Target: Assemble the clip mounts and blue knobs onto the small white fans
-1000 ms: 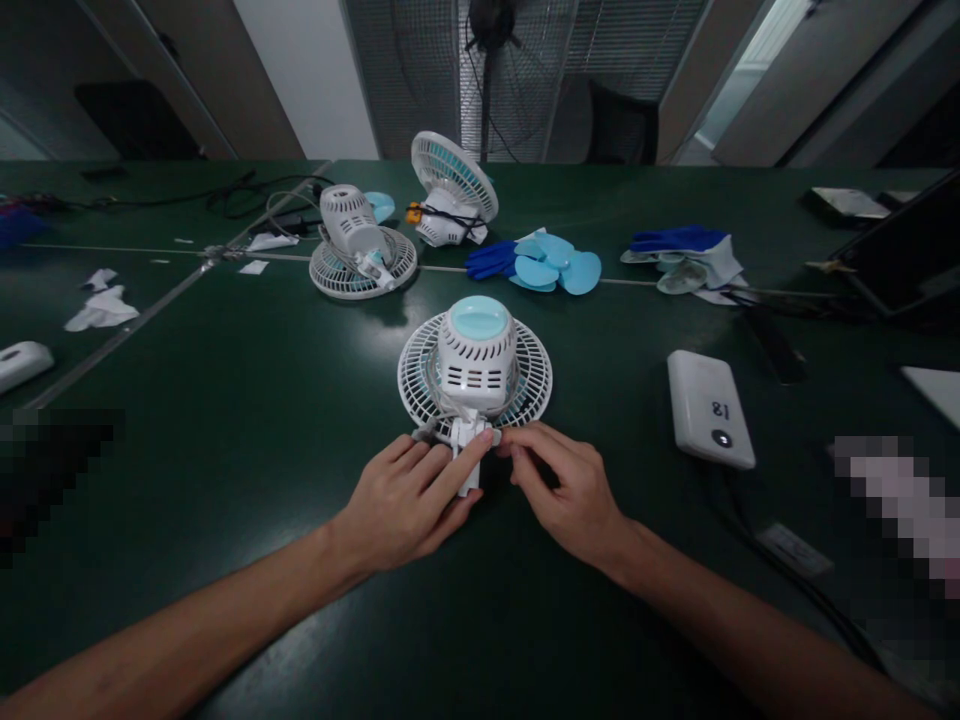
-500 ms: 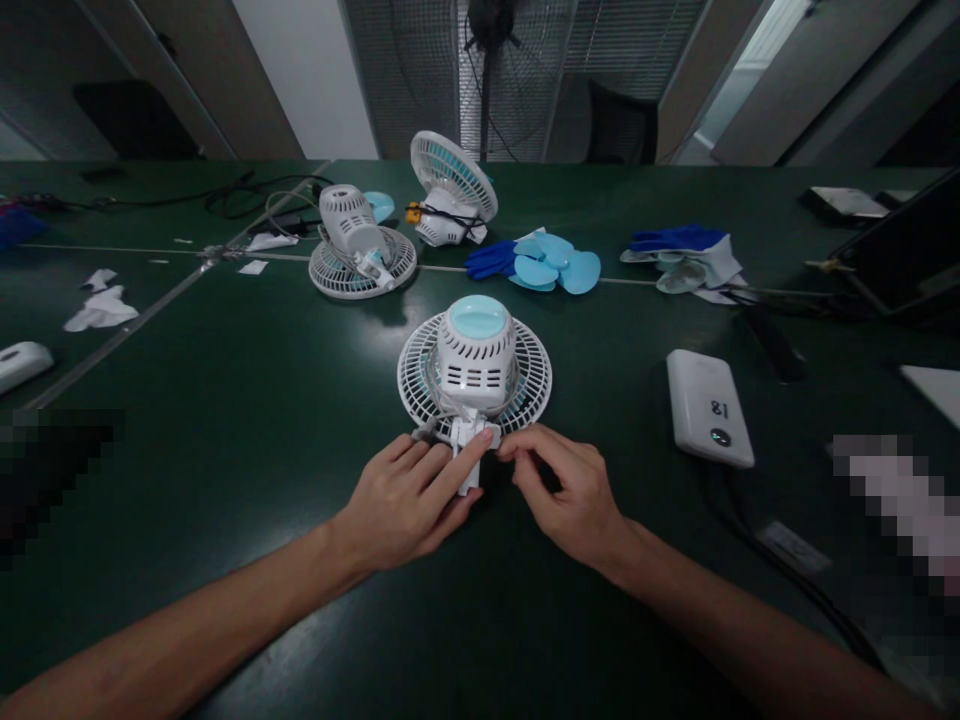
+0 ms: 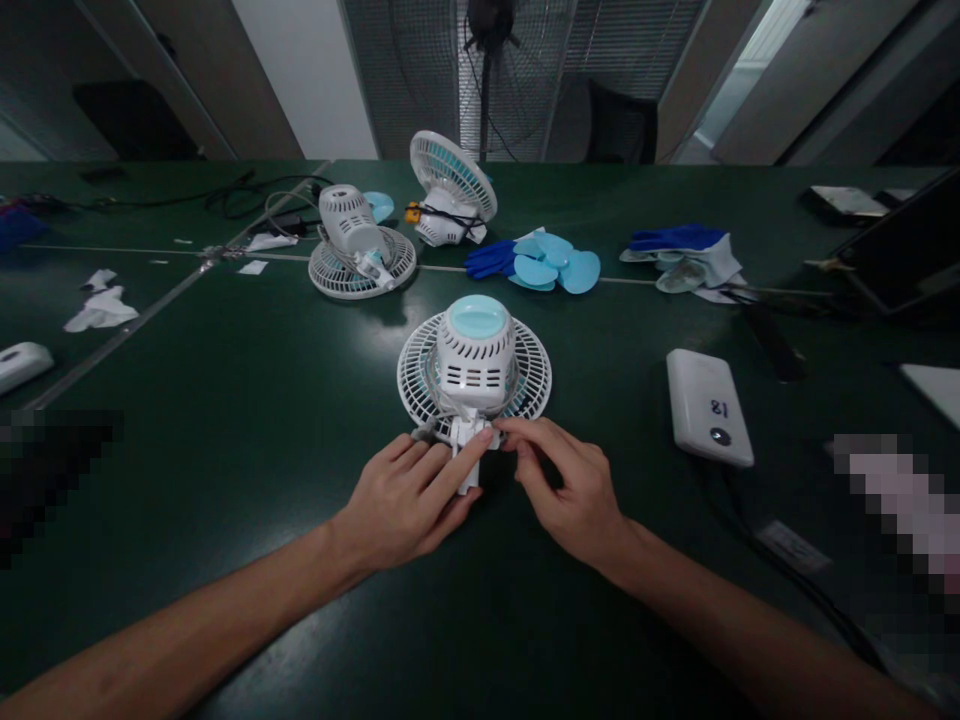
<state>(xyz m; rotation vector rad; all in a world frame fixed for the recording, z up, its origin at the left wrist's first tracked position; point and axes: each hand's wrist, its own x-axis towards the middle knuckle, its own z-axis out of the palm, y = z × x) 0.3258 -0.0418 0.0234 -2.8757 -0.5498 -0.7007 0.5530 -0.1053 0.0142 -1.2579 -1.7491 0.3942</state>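
A white fan (image 3: 475,360) with a light blue cap lies grille-down on the dark green table (image 3: 247,440). Its white clip bracket (image 3: 468,465) points toward me. My left hand (image 3: 409,500) is closed around the bracket, the index fingertip pressing on its top and the thumb along its lower end. On the bracket's right side, my right hand (image 3: 566,485) pinches with thumb and index finger near a small white part at the bracket's edge. What lies between those fingertips is too small to make out.
Behind stand a second fan (image 3: 352,235) and a tilted third fan (image 3: 452,190). Light blue blades (image 3: 556,262) lie beside a blue glove (image 3: 489,259). Further right are more gloves (image 3: 686,255) and a white power bank (image 3: 708,408) with cables. Paper scraps (image 3: 101,308) lie left.
The fingers of my right hand have shifted slightly, with the index finger straighter and a little higher by the bracket. My left hand and the fan have stayed in place.
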